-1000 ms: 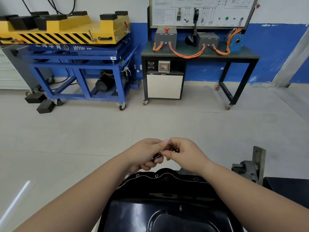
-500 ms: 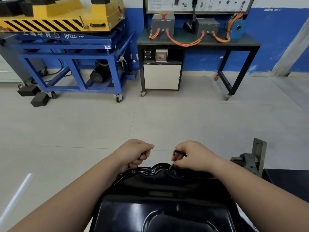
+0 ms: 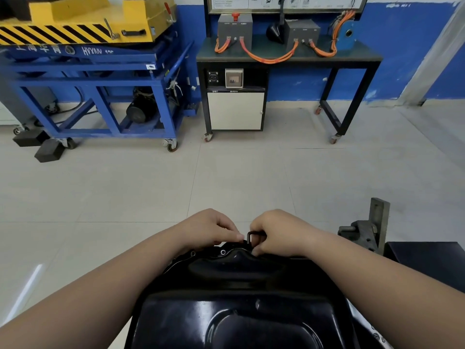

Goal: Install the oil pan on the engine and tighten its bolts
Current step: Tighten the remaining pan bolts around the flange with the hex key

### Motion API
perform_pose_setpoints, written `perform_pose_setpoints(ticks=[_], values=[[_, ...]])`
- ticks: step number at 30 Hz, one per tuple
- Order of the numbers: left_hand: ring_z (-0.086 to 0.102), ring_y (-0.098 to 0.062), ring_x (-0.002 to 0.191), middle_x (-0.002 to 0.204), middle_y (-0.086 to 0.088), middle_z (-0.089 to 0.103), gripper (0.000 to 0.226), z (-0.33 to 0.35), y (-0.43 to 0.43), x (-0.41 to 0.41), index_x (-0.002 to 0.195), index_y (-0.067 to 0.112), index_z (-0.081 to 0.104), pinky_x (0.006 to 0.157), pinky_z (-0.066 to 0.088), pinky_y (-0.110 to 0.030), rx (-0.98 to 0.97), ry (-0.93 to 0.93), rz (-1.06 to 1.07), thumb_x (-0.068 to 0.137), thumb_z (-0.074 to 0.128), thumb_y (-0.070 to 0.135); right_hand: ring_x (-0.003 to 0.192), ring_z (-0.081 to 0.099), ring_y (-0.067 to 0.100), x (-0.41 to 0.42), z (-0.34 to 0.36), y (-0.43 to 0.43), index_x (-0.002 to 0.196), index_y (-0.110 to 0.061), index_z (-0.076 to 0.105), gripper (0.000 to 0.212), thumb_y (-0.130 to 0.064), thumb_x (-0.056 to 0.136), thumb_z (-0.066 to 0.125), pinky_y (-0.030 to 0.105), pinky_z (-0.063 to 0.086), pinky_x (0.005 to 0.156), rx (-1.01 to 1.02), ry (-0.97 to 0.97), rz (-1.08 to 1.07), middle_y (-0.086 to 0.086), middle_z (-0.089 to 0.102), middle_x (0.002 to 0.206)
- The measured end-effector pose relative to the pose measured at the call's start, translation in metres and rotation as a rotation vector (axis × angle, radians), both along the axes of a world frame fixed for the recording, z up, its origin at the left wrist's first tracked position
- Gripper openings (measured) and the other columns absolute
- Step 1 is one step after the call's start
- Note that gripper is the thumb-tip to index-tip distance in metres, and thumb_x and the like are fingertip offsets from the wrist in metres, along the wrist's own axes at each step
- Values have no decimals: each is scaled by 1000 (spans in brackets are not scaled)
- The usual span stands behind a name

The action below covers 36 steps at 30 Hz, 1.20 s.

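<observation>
Right hand (image 3: 279,230) grips an L-shaped hex key (image 3: 253,234), one arm of which points down at the far flange of the black pan (image 3: 239,311). Left hand (image 3: 208,227) rests on the same flange, fingers curled, thumb tip beside the key; whether it holds anything cannot be told. The pan lies beneath both forearms. A grey bracket (image 3: 362,230) stands to the right.

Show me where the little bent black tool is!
In the head view, the bent black tool is low in the middle, held by the right hand at the far rim of the oil pan, beside the left hand.
</observation>
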State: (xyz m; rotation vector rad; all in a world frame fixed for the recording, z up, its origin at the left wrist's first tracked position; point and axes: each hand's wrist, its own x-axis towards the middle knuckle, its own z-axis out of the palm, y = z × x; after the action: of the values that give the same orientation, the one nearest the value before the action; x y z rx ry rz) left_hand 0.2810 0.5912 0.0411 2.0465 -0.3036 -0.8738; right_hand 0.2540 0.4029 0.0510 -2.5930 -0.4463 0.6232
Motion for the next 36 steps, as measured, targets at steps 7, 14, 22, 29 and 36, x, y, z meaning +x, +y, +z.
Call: perform_pose_setpoints(ticks=[7, 14, 22, 29, 36], values=[[39, 0, 40, 42, 13, 47, 11, -1, -13, 6, 83, 29, 75, 43, 30, -9, 43, -50, -165, 79, 72, 19, 47, 48, -9, 6, -4, -4, 67, -25, 66, 14, -20, 75, 77, 9, 36, 54, 145, 143, -58, -17, 55, 52], [27, -6, 34, 38, 10, 34, 14, -1, -23, 17, 92, 22, 75, 37, 21, -12, 125, 82, -248, 80, 70, 15, 67, 54, 8, 1, -4, -8, 83, -20, 66, 14, -20, 74, 77, 23, 44, 68, 153, 140, -99, -7, 60, 69], [24, -10, 38, 45, 5, 35, 16, 0, -32, 20, 78, 27, 76, 41, 16, -18, 153, 43, -358, 79, 69, 12, 52, 42, 9, 1, -9, -13, 57, -20, 49, 38, -36, 67, 82, 25, 32, 52, 61, 155, -213, -6, 49, 56], [23, -11, 39, 43, 5, 32, 12, -2, -31, 22, 81, 24, 76, 41, 16, -18, 140, 74, -355, 80, 69, 15, 54, 43, 6, -2, -5, -13, 70, -19, 61, 23, -35, 73, 77, 23, 33, 54, 107, 125, -231, -8, 49, 58], [24, -11, 39, 43, 5, 33, 17, -2, -29, 22, 86, 28, 76, 39, 18, -17, 124, 52, -408, 83, 65, 16, 60, 50, 6, -19, 46, -23, 70, -26, 70, 18, -30, 86, 62, 21, 41, 62, 261, -196, -309, -6, 60, 70]])
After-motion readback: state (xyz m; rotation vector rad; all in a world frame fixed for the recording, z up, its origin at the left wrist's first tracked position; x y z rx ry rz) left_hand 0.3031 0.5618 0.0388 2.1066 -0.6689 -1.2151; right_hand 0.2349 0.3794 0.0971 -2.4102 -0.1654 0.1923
